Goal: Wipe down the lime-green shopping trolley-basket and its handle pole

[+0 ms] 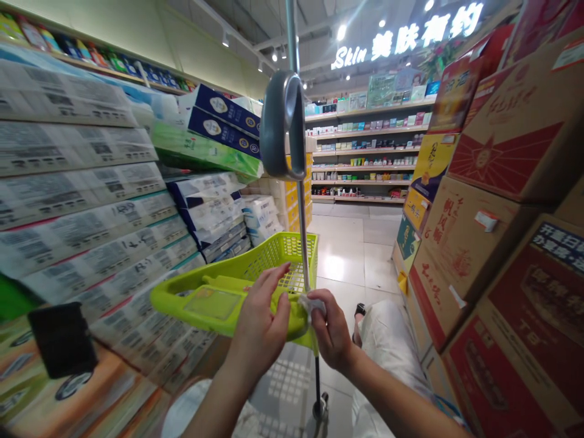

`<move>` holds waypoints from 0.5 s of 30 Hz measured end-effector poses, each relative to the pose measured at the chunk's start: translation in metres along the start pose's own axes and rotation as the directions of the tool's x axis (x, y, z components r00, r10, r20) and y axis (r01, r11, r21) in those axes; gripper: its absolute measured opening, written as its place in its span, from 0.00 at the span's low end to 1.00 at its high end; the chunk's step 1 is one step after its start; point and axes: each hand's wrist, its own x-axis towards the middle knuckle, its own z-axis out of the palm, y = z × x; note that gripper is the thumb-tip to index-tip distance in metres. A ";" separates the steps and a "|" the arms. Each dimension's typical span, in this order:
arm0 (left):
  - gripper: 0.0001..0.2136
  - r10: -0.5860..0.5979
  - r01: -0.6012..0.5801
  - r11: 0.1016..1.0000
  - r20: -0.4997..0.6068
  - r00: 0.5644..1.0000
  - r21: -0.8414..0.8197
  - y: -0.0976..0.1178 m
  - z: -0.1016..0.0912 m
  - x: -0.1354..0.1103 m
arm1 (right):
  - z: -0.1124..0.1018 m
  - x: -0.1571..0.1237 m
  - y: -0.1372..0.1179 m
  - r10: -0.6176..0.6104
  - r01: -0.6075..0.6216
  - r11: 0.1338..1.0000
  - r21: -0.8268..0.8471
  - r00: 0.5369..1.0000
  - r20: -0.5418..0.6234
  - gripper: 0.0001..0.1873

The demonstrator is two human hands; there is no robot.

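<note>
A lime-green rolling shopping basket (176, 299) with latticed sides stands tilted in front of me. Its thin metal pole (302, 237) rises past the near rim to a dark grey loop handle (274, 128). My right hand (336, 337) pinches a crumpled white cloth or tissue (314, 304) against the rim, right beside the pole. At the rim's near edge is my left hand (261, 316), fingers stretched and thumb apart, holding nothing. Whether its palm touches the green plastic is hard to tell. Part of the rim is hidden behind both hands.
Wrapped packs (86, 188) are stacked high on the left. A black flat device (64, 339) rests on an orange carton (114, 389) at lower left. Liquor cartons (465, 225) form a wall on the right. Product shelves (365, 146) stand beyond the tiled floor (337, 243).
</note>
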 end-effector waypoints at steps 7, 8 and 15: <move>0.23 -0.041 0.032 0.996 -0.098 0.994 -0.089 -0.006 0.022 -0.001 | 0.031 0.043 -0.012 0.504 -0.426 0.722 0.545 0.863 0.007 0.19; 0.23 -0.038 0.029 0.997 -0.110 0.993 -0.076 -0.007 0.021 -0.002 | 0.034 0.054 -0.018 0.539 -0.462 0.641 0.613 0.839 0.068 0.20; 0.25 -0.053 0.043 0.988 -0.068 0.996 -0.149 -0.013 0.003 -0.009 | 0.038 0.079 -0.031 0.531 -0.507 0.415 0.755 0.809 0.252 0.19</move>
